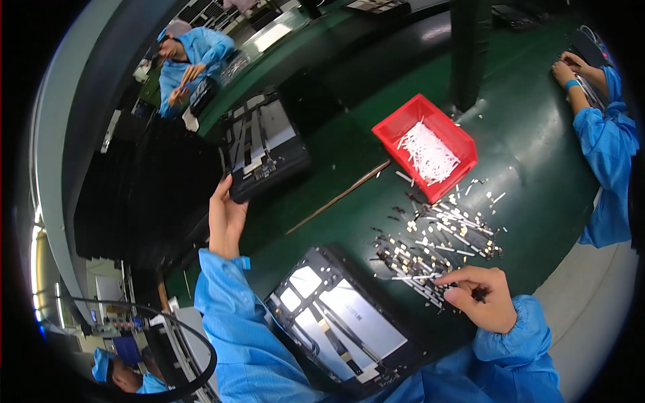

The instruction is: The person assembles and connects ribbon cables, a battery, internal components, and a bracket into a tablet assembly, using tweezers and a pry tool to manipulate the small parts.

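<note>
My left hand (227, 218) grips the near left corner of an opened black tablet (295, 158), its silver battery and thin cables showing. This tablet rests on other dark casings. Low in the middle, a second opened tablet (356, 316) lies tilted close to my body, with silver panels and black ribbon cables facing up. At the right, my right hand (482, 299) reaches into a loose pile of small white, black and yellowish strips (430, 248). Its thumb and index finger are bent close together at the pile's edge; what they hold, if anything, is too small to make out.
A red bin (463, 151) of short white strips stands beyond the pile. A thin brown rod (339, 197) lies on the green table (356, 148). Dark stacks (148, 195) rise at the left, a post (468, 54) behind. Co-workers in blue sit at far left and right.
</note>
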A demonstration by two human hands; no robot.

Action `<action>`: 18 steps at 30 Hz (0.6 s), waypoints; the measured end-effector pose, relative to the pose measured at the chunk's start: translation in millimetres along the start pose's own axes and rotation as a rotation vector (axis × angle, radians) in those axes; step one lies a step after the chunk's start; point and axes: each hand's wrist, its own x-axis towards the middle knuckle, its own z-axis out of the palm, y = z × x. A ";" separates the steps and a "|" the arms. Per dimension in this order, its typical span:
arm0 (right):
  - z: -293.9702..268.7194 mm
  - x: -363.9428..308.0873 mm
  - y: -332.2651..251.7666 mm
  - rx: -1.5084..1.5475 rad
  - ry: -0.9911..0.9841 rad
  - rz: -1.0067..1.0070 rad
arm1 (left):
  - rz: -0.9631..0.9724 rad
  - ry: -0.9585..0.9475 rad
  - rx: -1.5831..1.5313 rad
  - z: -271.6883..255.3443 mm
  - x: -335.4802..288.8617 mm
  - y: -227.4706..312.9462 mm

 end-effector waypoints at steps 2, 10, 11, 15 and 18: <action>-7.8 -5.2 7.5 -0.048 0.093 0.053 | -0.037 0.006 -0.016 -7.1 49.6 -6.5; -19.1 -11.8 30.1 -0.286 0.228 0.087 | -0.031 -0.072 0.099 -42.9 105.0 -39.3; -16.3 -9.0 32.1 -0.294 0.245 0.119 | -0.060 0.012 0.278 -11.5 92.5 -45.1; -10.7 7.4 22.3 -0.725 0.159 -0.003 | 0.051 0.017 0.642 4.2 29.9 -2.5; -8.8 16.5 23.0 -0.902 0.122 0.021 | 0.067 -0.130 0.618 24.2 -28.8 20.5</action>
